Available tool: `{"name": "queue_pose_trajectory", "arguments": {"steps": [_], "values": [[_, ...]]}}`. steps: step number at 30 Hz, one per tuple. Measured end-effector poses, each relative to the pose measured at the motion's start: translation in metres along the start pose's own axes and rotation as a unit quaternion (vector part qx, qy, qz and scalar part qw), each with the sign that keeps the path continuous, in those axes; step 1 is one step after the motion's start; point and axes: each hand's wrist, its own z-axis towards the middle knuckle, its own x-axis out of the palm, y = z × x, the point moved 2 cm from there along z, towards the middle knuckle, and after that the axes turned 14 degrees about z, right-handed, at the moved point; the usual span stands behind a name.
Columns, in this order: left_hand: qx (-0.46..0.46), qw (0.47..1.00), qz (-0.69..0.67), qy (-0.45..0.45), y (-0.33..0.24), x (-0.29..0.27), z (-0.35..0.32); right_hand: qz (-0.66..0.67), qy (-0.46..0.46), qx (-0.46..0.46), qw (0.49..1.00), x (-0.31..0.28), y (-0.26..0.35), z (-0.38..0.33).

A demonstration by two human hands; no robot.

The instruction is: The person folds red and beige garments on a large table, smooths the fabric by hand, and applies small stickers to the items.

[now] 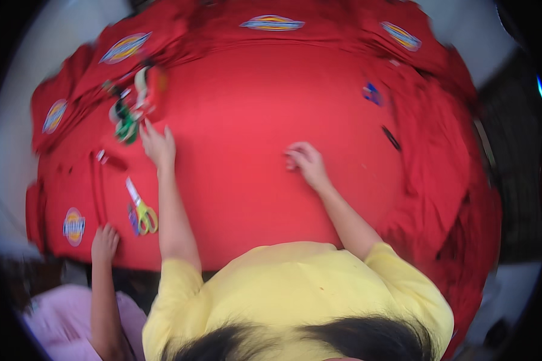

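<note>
My left hand point(159, 146) reaches out on the left with its fingers stretched and apart. Its fingertips come close to a red tape dispenser point(157, 90) carrying a pale roll of tape point(141, 84). Against the dispenser lies a blurred green-handled tool point(125, 127); whether my fingers touch either one I cannot tell. Over the middle of the red cloth point(241, 198) is my right hand point(305, 161), its fingers loosely bent and nothing visible in them. Yellow-handled scissors point(144, 212) lie left of my left forearm, blades pointing away.
Red garments with round emblems point(271, 23) line the far and left edges, and a heap of red cloth point(433, 174) covers the right. A blue item point(371, 94) and a dark pen-like stick point(391, 138) lie there. Another person's hand point(105, 242) rests at the lower left edge.
</note>
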Motion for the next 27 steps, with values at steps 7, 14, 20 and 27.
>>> {"name": "queue_pose_trajectory", "arguments": {"steps": [7,14,20,27], "values": [[0.258,0.949,0.089,0.157,-0.113,-0.017,-0.124,-0.251,-0.102,-0.145,0.952,-0.054,0.062,-0.034],[0.248,0.954,0.057,0.158,-0.098,-0.013,-0.122,-0.678,-0.491,-0.179,0.517,-0.23,0.2,-0.154],[0.247,0.956,0.047,0.15,-0.106,-0.007,-0.124,-0.576,-0.525,0.039,0.626,-0.356,0.193,-0.211],[0.247,0.953,0.033,0.172,-0.148,-0.009,-0.152,-0.581,-0.552,0.014,0.598,-0.341,0.182,-0.206]]}}
